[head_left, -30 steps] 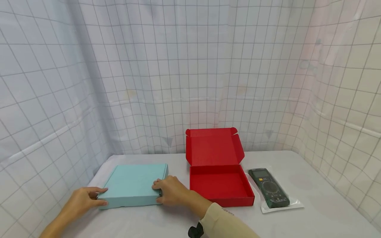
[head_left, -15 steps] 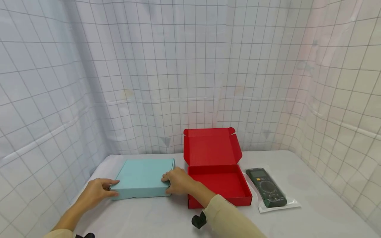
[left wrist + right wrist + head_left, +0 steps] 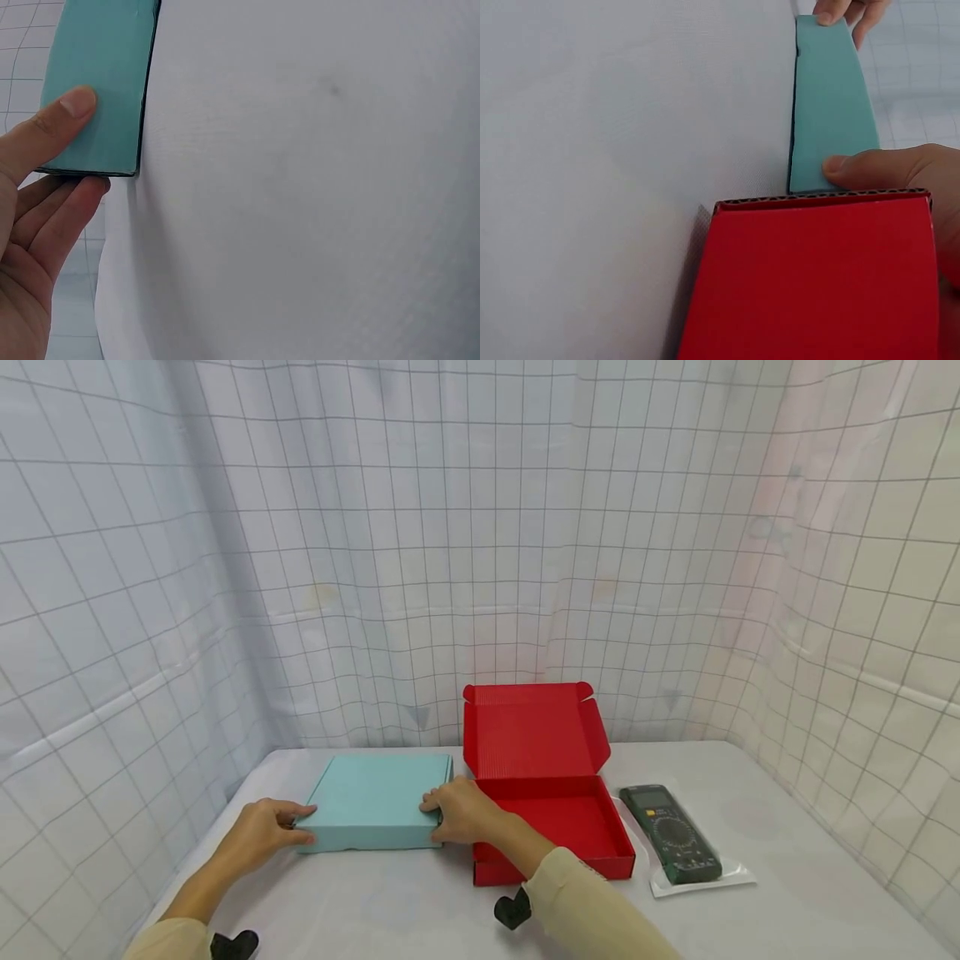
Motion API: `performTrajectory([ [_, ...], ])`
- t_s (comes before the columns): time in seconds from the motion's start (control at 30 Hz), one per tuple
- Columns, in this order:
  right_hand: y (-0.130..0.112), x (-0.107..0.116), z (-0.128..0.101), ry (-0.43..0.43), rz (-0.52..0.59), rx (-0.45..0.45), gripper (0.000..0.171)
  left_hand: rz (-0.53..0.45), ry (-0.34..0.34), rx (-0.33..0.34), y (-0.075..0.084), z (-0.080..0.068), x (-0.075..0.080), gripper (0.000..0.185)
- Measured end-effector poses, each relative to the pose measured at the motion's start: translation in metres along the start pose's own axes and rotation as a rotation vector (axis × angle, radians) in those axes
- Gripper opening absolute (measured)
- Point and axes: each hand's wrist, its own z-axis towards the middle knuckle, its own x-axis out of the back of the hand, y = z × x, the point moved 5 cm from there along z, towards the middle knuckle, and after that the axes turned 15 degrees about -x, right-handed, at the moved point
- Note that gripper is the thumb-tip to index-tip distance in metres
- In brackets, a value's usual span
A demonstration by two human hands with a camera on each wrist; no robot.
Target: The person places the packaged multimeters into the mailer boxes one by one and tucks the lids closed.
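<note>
A closed light-blue cardboard box [image 3: 378, 792] lies flat on the white table, left of the middle in the head view. My left hand [image 3: 258, 837] grips its left end. In the left wrist view the thumb [image 3: 64, 120] presses the front face and the other fingers bend round the side. At the box's right near corner is my right hand [image 3: 467, 812], its fingers on the top and its thumb [image 3: 855, 169] on the front face. Part of that hand is hidden behind the red box [image 3: 817, 277] in the right wrist view.
Just right of the blue box stands the red box, its lid [image 3: 536, 731] raised and its inside bare. Further right a dark green multimeter [image 3: 675, 835] lies on clear plastic wrapping. Gridded white curtains [image 3: 510, 552] surround the table at the back and sides.
Both hands have moved the blue box to the right and away from me, closer to the red box. The red box and the multimeter stay in place.
</note>
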Motion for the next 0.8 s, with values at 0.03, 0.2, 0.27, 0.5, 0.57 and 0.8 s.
performTrajectory([
  [0.03, 0.001, 0.0, 0.0, 0.002, 0.003, 0.001, 0.054, 0.002, 0.001, -0.001, 0.0, 0.001, 0.0, 0.057],
  [0.2, 0.005, 0.0, 0.001, 0.005, 0.015, -0.012, 0.053, 0.002, 0.0, -0.001, 0.0, 0.004, -0.001, 0.056],
  [0.27, 0.006, 0.001, 0.001, 0.002, 0.018, -0.023, 0.053, 0.005, 0.002, 0.0, -0.001, 0.005, -0.001, 0.056],
  [0.5, 0.007, 0.002, 0.001, 0.003, 0.048, -0.022, 0.054, 0.009, -0.001, 0.016, 0.0, 0.006, -0.001, 0.058],
  [0.57, 0.007, 0.002, 0.001, -0.004, 0.063, -0.018, 0.054, 0.009, -0.001, 0.022, 0.0, 0.005, -0.001, 0.058],
  [0.8, 0.011, 0.008, 0.001, -0.041, 0.083, 0.013, 0.053, -0.039, -0.041, 0.018, 0.001, 0.006, -0.001, 0.059],
])
